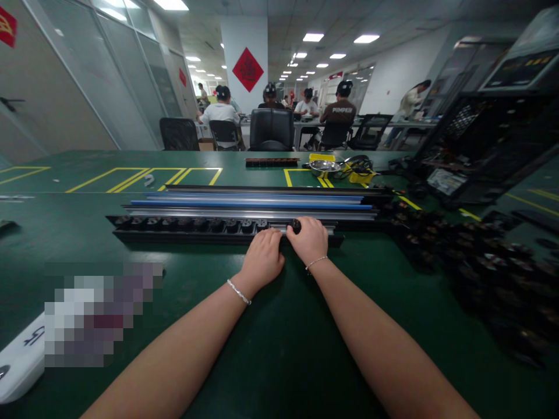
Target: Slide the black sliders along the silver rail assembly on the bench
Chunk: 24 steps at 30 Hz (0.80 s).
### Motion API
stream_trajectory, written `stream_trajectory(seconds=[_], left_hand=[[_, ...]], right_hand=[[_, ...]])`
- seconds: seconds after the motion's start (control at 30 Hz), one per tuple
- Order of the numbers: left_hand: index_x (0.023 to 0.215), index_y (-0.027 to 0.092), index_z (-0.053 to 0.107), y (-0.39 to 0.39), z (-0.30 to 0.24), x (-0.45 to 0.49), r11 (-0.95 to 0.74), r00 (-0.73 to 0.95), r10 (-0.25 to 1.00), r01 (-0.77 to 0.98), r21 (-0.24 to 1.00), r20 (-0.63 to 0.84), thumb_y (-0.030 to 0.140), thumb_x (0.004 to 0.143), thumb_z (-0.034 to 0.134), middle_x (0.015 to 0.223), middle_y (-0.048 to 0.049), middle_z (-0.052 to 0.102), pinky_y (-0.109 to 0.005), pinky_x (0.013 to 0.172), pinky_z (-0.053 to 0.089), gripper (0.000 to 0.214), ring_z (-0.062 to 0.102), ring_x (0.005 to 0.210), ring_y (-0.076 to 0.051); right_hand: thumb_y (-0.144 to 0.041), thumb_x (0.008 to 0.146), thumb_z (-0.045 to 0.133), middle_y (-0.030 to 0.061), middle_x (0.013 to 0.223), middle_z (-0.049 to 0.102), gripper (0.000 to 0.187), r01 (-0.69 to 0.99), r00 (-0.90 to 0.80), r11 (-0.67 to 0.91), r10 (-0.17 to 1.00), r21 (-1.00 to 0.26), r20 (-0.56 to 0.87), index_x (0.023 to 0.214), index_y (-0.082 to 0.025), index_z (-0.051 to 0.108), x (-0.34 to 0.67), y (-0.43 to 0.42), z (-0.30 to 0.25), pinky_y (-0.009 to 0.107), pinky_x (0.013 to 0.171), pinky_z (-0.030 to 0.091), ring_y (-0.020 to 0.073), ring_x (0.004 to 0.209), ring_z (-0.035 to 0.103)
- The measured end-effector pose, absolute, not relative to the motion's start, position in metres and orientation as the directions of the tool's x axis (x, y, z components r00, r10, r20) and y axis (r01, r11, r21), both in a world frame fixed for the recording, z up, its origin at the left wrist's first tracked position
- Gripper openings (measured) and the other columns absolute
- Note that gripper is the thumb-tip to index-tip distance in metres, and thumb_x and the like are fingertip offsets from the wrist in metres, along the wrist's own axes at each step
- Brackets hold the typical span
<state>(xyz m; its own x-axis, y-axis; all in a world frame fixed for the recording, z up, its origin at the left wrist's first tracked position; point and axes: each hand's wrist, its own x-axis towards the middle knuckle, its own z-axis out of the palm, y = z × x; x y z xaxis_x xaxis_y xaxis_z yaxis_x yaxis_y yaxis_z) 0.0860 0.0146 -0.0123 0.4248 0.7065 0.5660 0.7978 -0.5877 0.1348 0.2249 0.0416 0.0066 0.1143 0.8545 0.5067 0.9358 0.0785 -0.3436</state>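
**Your right hand (309,240) pinches a small black round part (296,226) over the black channel (174,237)**

At your far left, a white object (21,349) with dark lettering lies on the green tabletop (152,331), partly pixelated. Beyond it, yellow tape lines (89,180) mark the surface. The channel runs crosswise in front of you, a row of black round parts (200,224) seated in it from its left end to about its middle. Just behind it lie long silvery and black rails and a blue-edged strip (262,203). Your left hand (264,256) rests on the channel just past the row, fingers together; you can't tell from here whether they grip anything. A bare silvery stretch of the channel shows between your hands. Your right thumb and fingers close narrowly around the small part, above the channel's right portion. Farther back, to the right, sit a steel bowl (324,167) and a yellow tray (322,157). A blurred heap of dark parts (489,262) spreads at your right, with a black rack (463,145) behind it.
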Motion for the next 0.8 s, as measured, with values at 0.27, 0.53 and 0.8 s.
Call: stream_trajectory(seconds=[0.27,0.53,0.8], left_hand=[[0.115,0.014,0.048,0.016,-0.012,0.086,-0.583,0.429,0.707,0.803,0.121,0.563,0.013,0.072,0.049,0.117,-0.0135,0.056,-0.045,0.100,0.039,0.043,0.049,0.114,-0.026],[0.116,0.016,0.048,0.016,-0.013,0.084,-0.587,0.431,0.705,0.801,0.121,0.563,0.013,0.072,0.049,0.116,-0.0130,0.056,-0.046,0.100,0.040,0.044,0.049,0.114,-0.026],[0.115,0.015,0.048,0.016,-0.013,0.085,-0.580,0.427,0.708,0.806,0.118,0.563,0.013,0.072,0.049,0.117,-0.0122,0.056,-0.044,0.101,0.039,0.043,0.049,0.114,-0.026]], right_hand=[[-0.035,0.080,0.047,0.0088,0.097,0.065,0.024,0.934,0.142,0.048,0.859,-0.353,0.492,0.089,-0.019,0.063,0.229,0.041,0.009,0.036,0.082,0.037,0.0249,0.095,0.054],[-0.035,0.078,0.047,0.0096,0.095,0.065,0.024,0.931,0.171,0.030,0.846,-0.364,0.505,0.088,-0.019,0.063,0.238,0.041,0.007,0.036,0.082,0.037,0.0251,0.093,0.054],[-0.040,0.078,0.051,0.0088,0.096,0.066,0.026,0.927,0.199,0.025,0.814,-0.375,0.546,0.088,-0.020,0.064,0.241,0.043,0.003,0.038,0.084,0.037,0.0255,0.093,0.055]])
